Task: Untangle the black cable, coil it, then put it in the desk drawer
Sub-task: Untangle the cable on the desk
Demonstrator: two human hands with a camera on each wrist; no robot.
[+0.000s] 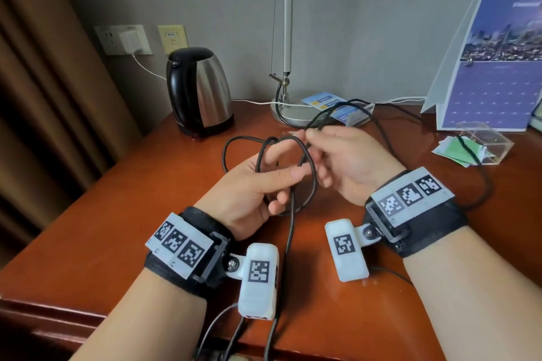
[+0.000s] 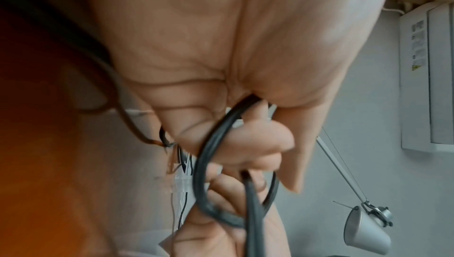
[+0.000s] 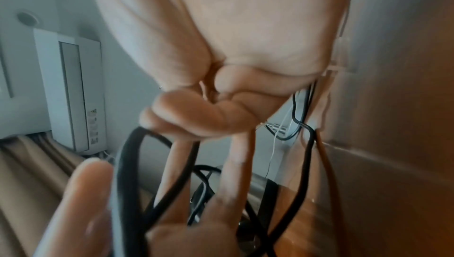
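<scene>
Hands meet above the desk, each grip pinching black cable loops.

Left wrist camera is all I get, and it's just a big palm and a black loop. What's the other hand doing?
Observer: The right hand pinches the black cable between thumb and fingertip, just beyond the loops that the left hand holds.
Operator: Is all the cable in the hands?
Observer: No. A long stretch lies on the desk, curving out to the right past a clear box.
Operator: Is anything else on the desk?
Observer: A kettle stands at the back left.
</scene>
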